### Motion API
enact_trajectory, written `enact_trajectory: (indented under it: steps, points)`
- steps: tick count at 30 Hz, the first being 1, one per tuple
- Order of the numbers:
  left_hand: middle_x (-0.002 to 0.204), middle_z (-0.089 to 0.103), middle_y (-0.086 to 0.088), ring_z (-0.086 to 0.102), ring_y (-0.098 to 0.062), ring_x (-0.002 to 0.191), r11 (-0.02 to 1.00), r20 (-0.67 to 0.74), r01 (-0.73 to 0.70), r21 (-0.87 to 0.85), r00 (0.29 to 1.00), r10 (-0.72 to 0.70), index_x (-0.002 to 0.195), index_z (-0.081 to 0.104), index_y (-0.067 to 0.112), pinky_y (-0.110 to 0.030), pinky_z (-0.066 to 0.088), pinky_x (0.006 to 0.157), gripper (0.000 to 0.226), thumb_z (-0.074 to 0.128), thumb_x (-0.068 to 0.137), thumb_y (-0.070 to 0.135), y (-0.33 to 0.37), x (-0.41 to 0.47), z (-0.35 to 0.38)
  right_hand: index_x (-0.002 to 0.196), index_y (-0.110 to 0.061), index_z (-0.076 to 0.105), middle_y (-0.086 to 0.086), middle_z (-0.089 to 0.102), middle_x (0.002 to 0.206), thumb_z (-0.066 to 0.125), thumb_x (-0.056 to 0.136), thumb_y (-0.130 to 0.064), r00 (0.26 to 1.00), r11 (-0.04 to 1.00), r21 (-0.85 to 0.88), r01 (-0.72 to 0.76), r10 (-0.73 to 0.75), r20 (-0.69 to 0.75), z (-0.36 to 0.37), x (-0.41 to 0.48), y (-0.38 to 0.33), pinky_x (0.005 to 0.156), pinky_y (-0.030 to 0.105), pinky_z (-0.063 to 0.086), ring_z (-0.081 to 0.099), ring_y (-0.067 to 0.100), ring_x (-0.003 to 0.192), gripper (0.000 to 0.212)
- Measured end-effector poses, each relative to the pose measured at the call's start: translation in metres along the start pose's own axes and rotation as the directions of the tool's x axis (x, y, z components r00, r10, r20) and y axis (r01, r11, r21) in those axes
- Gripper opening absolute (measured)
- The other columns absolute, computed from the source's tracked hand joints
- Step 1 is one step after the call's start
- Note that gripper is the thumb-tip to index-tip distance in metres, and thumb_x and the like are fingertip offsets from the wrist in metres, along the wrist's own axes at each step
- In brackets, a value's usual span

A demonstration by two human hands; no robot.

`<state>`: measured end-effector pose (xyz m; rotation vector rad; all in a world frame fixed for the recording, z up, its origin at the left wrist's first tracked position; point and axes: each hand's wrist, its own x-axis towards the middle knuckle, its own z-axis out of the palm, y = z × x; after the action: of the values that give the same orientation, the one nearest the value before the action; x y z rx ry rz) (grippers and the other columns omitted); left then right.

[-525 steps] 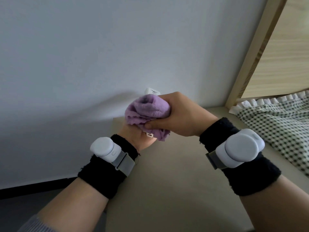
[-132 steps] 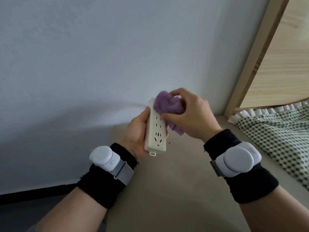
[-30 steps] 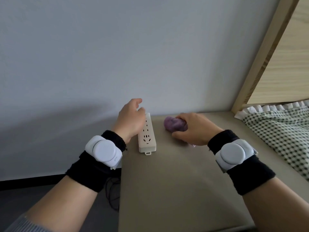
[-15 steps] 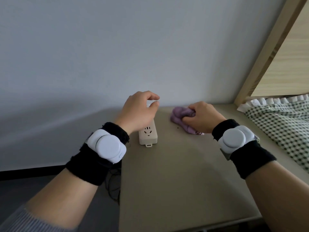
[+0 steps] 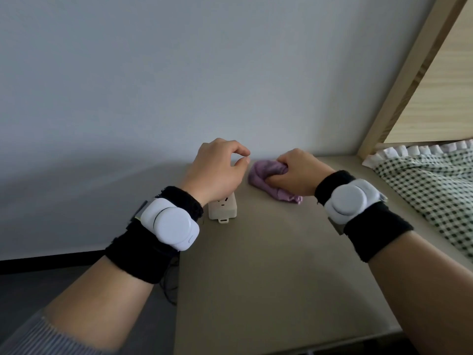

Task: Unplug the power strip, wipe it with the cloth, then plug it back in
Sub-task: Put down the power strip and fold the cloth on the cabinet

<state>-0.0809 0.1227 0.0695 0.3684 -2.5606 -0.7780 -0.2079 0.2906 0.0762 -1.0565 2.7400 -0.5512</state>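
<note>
A white power strip (image 5: 223, 208) lies on the beige tabletop (image 5: 268, 265) near its left edge, lengthwise toward the wall. Only its near end with one socket shows. My left hand (image 5: 217, 170) hovers over its far part and hides it; the fingers are curled, thumb and forefinger tips meet, and nothing shows between them. To the right a crumpled purple cloth (image 5: 262, 175) rests on the table. My right hand (image 5: 298, 172) is closed on it from the right. The strip's cord and plug are hidden.
A plain grey wall (image 5: 179, 85) stands right behind the table. A light wooden bed post (image 5: 407, 80) rises at the right, with green checked, frilled bedding (image 5: 430, 185) beside the table. Dark cables (image 5: 171, 285) hang below the table's left edge over a dark floor.
The strip and cloth, held up in front of me 4.4 s ago, now lie on the table. In the last second my left hand rose off the strip and curled; my right hand kept gripping the cloth.
</note>
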Motion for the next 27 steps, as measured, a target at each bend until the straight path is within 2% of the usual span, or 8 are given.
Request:
enact_trajectory:
  steps: [4,9,12,15,17,21,23,27]
  points:
    - [0.127,0.062,0.004,0.051,-0.022,0.126,1.000,-0.003,-0.003,0.001,1.000,0.003,0.113,0.070,0.037,-0.029,0.037,0.092,0.020,0.058,0.097,0.039,0.000,0.002,0.005,0.068,-0.019,0.066,-0.003,0.071,0.057,0.069,0.073,-0.040,0.989,0.998,-0.007,0.057,-0.056,0.137,-0.001,-0.006,0.005,0.041,0.017,0.044,0.067,0.010,0.049,0.021]
    - [0.125,0.063,0.000,0.051,-0.025,0.125,1.000,0.018,-0.019,-0.003,1.000,0.019,0.113,0.071,0.035,-0.026,0.035,0.093,0.020,0.060,0.097,0.037,0.001,0.001,0.013,0.072,-0.016,0.061,0.001,0.065,0.063,0.066,0.085,-0.031,0.986,0.991,-0.110,0.082,-0.097,-0.137,0.008,0.009,0.000,0.058,0.028,0.046,0.065,0.027,0.069,0.020]
    - [0.123,0.063,0.003,0.051,-0.024,0.126,1.000,0.008,-0.018,-0.006,1.000,0.018,0.112,0.071,0.036,-0.024,0.032,0.091,0.019,0.060,0.096,0.038,-0.001,0.001,0.013,0.067,-0.018,0.063,0.000,0.070,0.053,0.066,0.081,-0.033,1.000,1.000,0.003,0.025,-0.025,0.011,0.002,0.007,0.004,0.042,0.019,0.045,0.071,0.018,0.052,0.021]
    - [0.124,0.063,0.004,0.050,-0.024,0.126,1.000,-0.018,-0.010,-0.012,1.000,0.010,0.112,0.071,0.036,-0.023,0.030,0.090,0.019,0.060,0.096,0.038,-0.002,0.003,0.012,0.068,-0.021,0.066,-0.002,0.073,0.056,0.068,0.072,-0.041,0.988,0.999,-0.006,0.049,-0.047,0.147,-0.002,-0.002,0.009,0.039,0.016,0.044,0.071,0.013,0.049,0.021]
    - [0.124,0.063,0.005,0.051,-0.024,0.125,1.000,-0.022,-0.006,-0.011,1.000,0.006,0.112,0.071,0.036,-0.023,0.030,0.090,0.019,0.060,0.096,0.038,-0.004,0.005,0.014,0.069,-0.019,0.065,0.000,0.072,0.057,0.069,0.074,-0.040,0.994,0.998,-0.010,0.066,-0.064,0.093,0.000,0.001,0.011,0.040,0.018,0.044,0.072,0.018,0.054,0.022]
    - [0.124,0.064,0.003,0.052,-0.023,0.125,1.000,-0.006,-0.021,-0.001,1.000,0.021,0.112,0.072,0.035,-0.023,0.031,0.091,0.020,0.060,0.096,0.038,-0.003,0.002,0.017,0.081,-0.015,0.063,0.005,0.069,0.081,0.063,0.092,-0.036,0.978,0.974,-0.222,0.044,-0.087,-0.189,0.009,0.018,0.013,0.069,0.032,0.045,0.067,0.034,0.086,0.024]
    - [0.125,0.063,0.003,0.052,-0.023,0.125,1.000,-0.011,-0.024,0.000,1.000,0.024,0.112,0.071,0.035,-0.025,0.033,0.092,0.019,0.060,0.096,0.038,-0.003,0.000,0.014,0.085,-0.015,0.062,0.008,0.068,0.087,0.061,0.096,-0.035,0.967,0.975,-0.219,0.035,-0.088,-0.241,0.013,0.023,0.014,0.073,0.034,0.043,0.065,0.035,0.091,0.023]
    - [0.126,0.064,0.003,0.052,-0.024,0.126,1.000,-0.024,-0.028,-0.012,0.999,0.028,0.113,0.072,0.032,-0.023,0.033,0.094,0.020,0.060,0.097,0.036,0.000,0.001,0.009,0.066,-0.022,0.054,-0.002,0.066,0.068,0.065,0.090,-0.036,0.996,0.988,-0.137,0.067,-0.075,-0.052,0.003,0.014,0.017,0.055,0.021,0.042,0.068,0.026,0.072,0.030]
